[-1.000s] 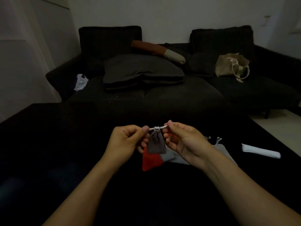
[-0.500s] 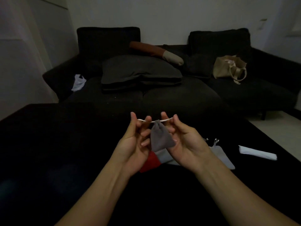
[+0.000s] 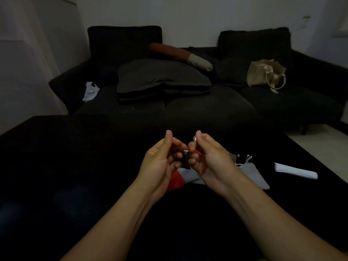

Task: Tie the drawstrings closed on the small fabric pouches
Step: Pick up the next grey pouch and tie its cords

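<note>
A small dark grey pouch (image 3: 185,162) hangs between my two hands above a black table (image 3: 75,166), mostly hidden by my fingers. My left hand (image 3: 162,162) pinches one end of its white drawstring (image 3: 186,151), thumb raised. My right hand (image 3: 209,159) pinches the other end, with the string showing at its fingertip. The hands nearly touch. Under them lie a red pouch (image 3: 175,180) and a light grey pouch (image 3: 253,175) with white strings, flat on the table.
A rolled white cloth (image 3: 295,170) lies at the table's right. Behind the table stands a dark sofa (image 3: 207,108) with a grey cushion (image 3: 162,80), a brown bolster (image 3: 180,55), a beige bag (image 3: 265,74) and a white plastic bag (image 3: 91,91).
My hands have drawn close together, so the string no longer stretches taut between them. The grey pouch, which hung in plain sight, is now largely covered by my fingers.
</note>
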Motion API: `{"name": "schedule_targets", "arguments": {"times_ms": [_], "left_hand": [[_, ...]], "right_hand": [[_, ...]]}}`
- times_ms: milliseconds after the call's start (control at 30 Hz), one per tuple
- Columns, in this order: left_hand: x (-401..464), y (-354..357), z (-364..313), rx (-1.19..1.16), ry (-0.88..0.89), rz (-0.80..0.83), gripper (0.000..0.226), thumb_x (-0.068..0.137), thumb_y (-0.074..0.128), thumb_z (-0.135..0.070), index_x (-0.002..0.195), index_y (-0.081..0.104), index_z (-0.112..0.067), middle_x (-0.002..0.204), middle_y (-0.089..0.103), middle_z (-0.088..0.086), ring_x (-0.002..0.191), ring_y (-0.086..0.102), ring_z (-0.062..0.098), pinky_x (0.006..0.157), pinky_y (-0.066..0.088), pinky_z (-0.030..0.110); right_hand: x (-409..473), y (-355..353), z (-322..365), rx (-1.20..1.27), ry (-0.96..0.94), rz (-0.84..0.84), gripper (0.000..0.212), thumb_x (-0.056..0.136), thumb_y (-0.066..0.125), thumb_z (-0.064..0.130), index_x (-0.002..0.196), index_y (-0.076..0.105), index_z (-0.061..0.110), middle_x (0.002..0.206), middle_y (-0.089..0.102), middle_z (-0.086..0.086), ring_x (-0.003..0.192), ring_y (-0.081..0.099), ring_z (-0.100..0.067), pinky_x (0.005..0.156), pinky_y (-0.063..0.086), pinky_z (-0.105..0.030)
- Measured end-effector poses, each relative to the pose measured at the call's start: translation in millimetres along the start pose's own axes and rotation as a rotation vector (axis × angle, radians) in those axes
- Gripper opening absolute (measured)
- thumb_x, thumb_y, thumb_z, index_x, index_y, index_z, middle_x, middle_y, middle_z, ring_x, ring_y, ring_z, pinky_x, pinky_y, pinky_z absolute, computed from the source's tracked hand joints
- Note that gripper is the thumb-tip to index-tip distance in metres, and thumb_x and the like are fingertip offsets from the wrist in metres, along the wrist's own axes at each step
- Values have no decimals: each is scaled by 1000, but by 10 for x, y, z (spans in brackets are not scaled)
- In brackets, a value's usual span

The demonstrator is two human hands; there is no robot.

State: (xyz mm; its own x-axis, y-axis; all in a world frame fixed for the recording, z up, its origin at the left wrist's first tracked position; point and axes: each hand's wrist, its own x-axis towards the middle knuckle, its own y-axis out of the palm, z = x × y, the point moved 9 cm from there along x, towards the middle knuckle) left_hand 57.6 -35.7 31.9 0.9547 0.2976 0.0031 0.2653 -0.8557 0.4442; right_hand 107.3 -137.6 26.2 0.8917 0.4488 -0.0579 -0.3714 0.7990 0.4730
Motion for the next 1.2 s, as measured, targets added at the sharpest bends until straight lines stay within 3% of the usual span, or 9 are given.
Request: {"name": "schedule_targets", "arguments": {"times_ms": [233,467,600,733,800,900,1000,1100,1200], "left_hand": [[66,-31,-38,-34,45,-32,38,99,49,-32,64,49,-15,54,45,-2,48,40,7,46,36,17],[103,-97,-40,-95,16,-43,39,99,49,-33,64,46,-14,49,39,-2,43,36,8,42,34,18],[44,-193,15,219,-99,-45,40,92,55,-48,69,52,-16,47,46,3,44,47,17,44,41,24],[41,-268,-55,780,-12,43,13,89,68,-28,91,64,-16,58,62,9,54,59,17,55,46,29],[16,-217,-70,968,74,130,4,87,70,-21,91,70,-19,65,67,13,58,60,15,60,48,32],[-28,-213,-85,1054,99,169,3,86,73,-21,84,74,-20,62,69,3,54,61,4,55,49,22],[-31,-237,-136,1095,135,183,9,88,70,-25,82,76,-21,70,73,-1,62,67,9,61,55,23],[-17,-251,-158,944,145,209,15,91,65,-21,81,76,-18,81,72,2,74,68,10,71,55,25],[0,-227,-179,834,176,192,22,92,63,-15,74,77,-18,95,64,3,89,63,5,81,49,19]], "right_hand": [[-4,57,80,77,-40,37,26,102,44,18,78,47,13,56,39,3,45,32,-5,41,32,-17],[33,168,54,45,-62,82,26,102,45,17,77,48,12,55,39,2,45,32,-7,41,31,-18],[23,199,42,-215,-97,108,23,100,49,15,78,49,9,56,42,-4,47,34,-14,43,32,-24],[-8,170,73,-278,-72,116,16,97,55,15,84,55,6,53,44,-2,47,37,-13,46,34,-25],[-10,144,77,-306,-78,112,9,94,59,11,88,58,4,56,43,-5,48,38,-14,45,35,-24],[-3,121,75,-395,-104,130,1,89,64,6,90,63,4,59,48,-6,51,43,-14,48,38,-24],[36,15,159,-640,-202,131,8,86,70,5,93,70,7,67,56,-5,58,53,-14,56,46,-25],[34,-21,144,-965,-237,217,9,84,75,21,93,76,21,67,63,9,65,58,-7,66,51,-29],[-15,65,69,-1092,-257,294,12,86,72,28,89,78,18,74,72,1,67,63,-9,66,53,-33]]}}
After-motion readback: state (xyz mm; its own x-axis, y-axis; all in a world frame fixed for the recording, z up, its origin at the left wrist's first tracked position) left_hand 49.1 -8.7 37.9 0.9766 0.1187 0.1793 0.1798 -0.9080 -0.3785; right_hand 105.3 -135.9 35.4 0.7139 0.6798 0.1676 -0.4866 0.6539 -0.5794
